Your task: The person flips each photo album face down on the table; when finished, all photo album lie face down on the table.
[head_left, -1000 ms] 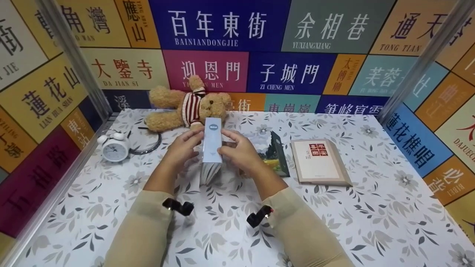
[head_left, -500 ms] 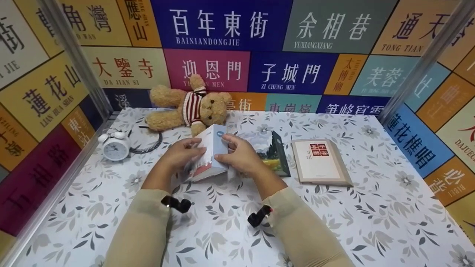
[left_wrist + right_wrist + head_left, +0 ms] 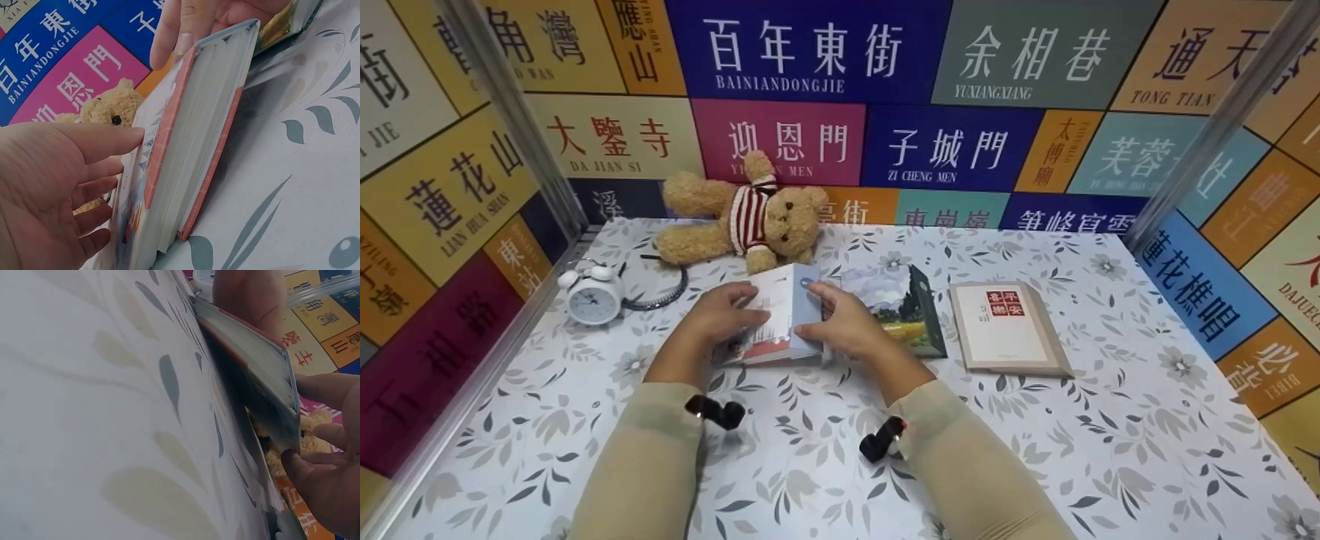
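A thick book point(image 3: 769, 311) with a light-blue spine and a pale front cover, red along its bottom band, leans at a slant above the floral tabletop. My left hand point(image 3: 720, 319) is at the cover side; in the left wrist view its thumb touches the cover and the fingers lie loosely against it. At the spine, my right hand point(image 3: 851, 322) pinches the book between thumb and fingertip, seen best in the right wrist view. Page edges of the book point(image 3: 194, 129) face the left wrist camera. Its far cover is mostly hidden in the head view.
Right of the hands lie a landscape-covered book point(image 3: 896, 307) and a cream book point(image 3: 1001, 326) with red squares. A teddy bear point(image 3: 750, 217) lies behind. At left are a white alarm clock point(image 3: 592, 296) and a dark coiled cord point(image 3: 664, 296). Printed panels point(image 3: 780, 142) enclose the table.
The book has turned from spine facing up to its front cover tilted upward, and has come lower. Both hands have moved with it; the left hand's fingers have spread over the cover.
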A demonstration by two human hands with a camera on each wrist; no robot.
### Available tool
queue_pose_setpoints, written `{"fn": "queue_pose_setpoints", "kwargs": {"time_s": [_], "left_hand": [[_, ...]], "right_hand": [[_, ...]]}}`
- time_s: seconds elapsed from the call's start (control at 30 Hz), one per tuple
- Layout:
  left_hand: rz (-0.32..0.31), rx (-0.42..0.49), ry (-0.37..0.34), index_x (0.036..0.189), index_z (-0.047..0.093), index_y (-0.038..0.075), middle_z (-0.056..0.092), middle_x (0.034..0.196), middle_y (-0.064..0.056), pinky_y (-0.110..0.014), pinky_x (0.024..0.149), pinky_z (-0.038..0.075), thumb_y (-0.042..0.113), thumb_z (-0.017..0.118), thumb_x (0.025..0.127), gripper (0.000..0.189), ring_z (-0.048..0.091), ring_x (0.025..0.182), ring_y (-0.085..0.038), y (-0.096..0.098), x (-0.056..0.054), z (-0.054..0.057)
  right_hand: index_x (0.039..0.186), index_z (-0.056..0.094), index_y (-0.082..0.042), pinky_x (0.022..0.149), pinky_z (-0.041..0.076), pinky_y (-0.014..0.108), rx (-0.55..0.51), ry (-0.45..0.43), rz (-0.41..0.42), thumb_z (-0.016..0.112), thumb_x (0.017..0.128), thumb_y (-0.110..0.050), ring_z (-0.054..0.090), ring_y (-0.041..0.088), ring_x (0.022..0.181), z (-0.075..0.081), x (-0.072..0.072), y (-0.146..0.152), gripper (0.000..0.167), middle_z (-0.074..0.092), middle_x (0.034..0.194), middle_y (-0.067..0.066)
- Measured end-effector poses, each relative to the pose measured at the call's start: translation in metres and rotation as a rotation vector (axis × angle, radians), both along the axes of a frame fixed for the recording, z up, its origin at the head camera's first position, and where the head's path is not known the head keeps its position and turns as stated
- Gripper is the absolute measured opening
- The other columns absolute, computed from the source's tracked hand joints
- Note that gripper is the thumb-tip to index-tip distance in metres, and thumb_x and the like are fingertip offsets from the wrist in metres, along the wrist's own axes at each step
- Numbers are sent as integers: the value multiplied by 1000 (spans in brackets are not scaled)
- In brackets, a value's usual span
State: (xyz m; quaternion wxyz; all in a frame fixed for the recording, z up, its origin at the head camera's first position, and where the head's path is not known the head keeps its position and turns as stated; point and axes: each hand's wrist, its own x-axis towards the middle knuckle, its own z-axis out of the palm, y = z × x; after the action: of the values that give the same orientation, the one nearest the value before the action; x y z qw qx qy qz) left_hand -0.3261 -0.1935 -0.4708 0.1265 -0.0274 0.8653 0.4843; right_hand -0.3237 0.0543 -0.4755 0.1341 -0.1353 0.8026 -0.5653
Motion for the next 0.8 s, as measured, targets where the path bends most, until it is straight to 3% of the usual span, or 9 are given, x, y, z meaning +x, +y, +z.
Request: {"fn": "queue_pose_setpoints", "kwargs": {"time_s": [0.13, 0.53, 0.8], "left_hand": [[-14, -73, 11, 157, 55, 12, 36, 176, -7, -53, 136, 22, 30, 78, 97, 66, 28, 165, -35, 0, 0, 0], [-49, -176, 70, 153, 58, 7, 40, 173, -10, -54, 134, 27, 30, 77, 97, 63, 34, 162, -38, 6, -3, 2], [-18, -212, 70, 153, 59, 9, 40, 173, -11, -56, 134, 27, 27, 77, 96, 62, 34, 161, -38, 13, -3, 3]], "right_hand": [[164, 45, -13, 130, 37, 43, 33, -15, 11, 84, 89, -9, 40, 33, 160, -2, 0, 2, 85, 36, 175, 13], [161, 49, -13, 129, 39, 43, 77, -40, -13, 85, 87, -8, 44, 32, 157, -7, -3, 5, 82, 46, 169, 10], [157, 53, -6, 128, 42, 43, 26, -31, -32, 79, 93, -8, 45, 32, 157, 4, -1, 9, 69, 49, 167, 11]]}}
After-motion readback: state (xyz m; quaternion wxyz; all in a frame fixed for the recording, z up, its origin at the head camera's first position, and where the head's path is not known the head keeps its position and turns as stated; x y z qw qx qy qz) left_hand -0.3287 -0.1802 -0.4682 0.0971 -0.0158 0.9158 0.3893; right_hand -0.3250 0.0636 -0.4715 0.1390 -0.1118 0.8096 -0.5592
